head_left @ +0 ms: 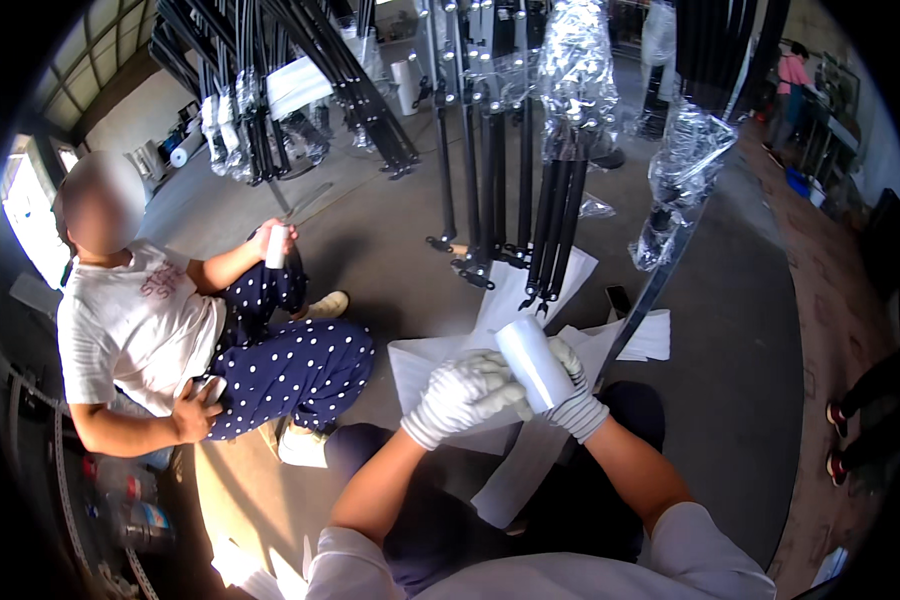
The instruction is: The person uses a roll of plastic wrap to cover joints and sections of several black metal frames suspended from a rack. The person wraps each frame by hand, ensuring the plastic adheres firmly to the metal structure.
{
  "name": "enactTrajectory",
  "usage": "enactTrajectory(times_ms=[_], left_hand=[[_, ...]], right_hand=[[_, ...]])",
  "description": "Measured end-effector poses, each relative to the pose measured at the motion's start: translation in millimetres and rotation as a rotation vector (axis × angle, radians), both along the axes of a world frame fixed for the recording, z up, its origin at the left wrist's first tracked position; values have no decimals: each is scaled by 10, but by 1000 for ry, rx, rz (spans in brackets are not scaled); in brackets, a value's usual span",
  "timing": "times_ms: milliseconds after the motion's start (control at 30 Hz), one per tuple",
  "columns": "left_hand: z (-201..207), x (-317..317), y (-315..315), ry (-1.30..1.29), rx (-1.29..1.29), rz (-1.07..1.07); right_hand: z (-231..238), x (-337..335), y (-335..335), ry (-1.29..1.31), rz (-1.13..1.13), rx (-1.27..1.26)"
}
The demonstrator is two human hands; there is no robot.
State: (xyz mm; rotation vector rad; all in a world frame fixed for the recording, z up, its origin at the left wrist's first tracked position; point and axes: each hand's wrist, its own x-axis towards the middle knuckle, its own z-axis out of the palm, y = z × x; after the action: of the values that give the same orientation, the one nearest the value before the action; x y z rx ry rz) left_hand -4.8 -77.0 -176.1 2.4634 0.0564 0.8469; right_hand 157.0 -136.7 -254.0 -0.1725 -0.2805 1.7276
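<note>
Clasping white film roll (535,362) in gloved right hand (578,398). Touching its left side with left hand (464,390), unclear if pinching

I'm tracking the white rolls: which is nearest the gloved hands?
The glossy white roll in the gloved right hand, the left hand at its side. Another roll is in the co-worker's bare hand; a third roll is farther back.

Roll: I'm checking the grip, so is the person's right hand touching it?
Touching. The head view shows the gloved right hand cupped against the right side of the white roll, with no gap between them.
</note>
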Motion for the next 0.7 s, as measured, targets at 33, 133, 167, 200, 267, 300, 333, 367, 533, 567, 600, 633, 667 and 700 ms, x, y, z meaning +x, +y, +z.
enactTrajectory(times_ms=[33,133,167,200,267,300,333,367,533,567,600,633,667,700], left_hand=[[-38,-7,-17,-64,7,115],[-126,-97,-44,-99,-101,446],[-186,-108,-22,-195,-109,415],[-43,-51,-131,-326,-140,410],[62,-20,-204,-346,-89,465],[81,-38,-226,-312,-134,453],[30,-40,-174,-243,-202,351],[-45,-71,-90,-170,-267,253],[-35,-99,14,-122,-231,17],[148,-101,18,-96,-111,71],[292,-102,25,-142,-52,85],[467,-74,36,-175,-28,61],[661,-35,36,-209,1,36],[856,-13,-13,-231,-101,23]], right_hand=[[-22,28,-12,-1,113,174],[182,-53,-64,-10,292,369],[38,-47,-62,92,261,315],[-105,-26,-29,141,249,350],[-229,-50,20,244,238,418],[-203,-56,-19,195,276,443],[-155,-59,-33,159,306,443],[-99,-86,-53,126,339,443],[-71,-38,-206,-212,287,230],[57,-34,-227,-282,285,302],[219,-33,-253,-353,289,377],[464,-27,-340,-317,266,355],[605,19,-402,-297,211,457],[724,61,-438,-272,170,563]])
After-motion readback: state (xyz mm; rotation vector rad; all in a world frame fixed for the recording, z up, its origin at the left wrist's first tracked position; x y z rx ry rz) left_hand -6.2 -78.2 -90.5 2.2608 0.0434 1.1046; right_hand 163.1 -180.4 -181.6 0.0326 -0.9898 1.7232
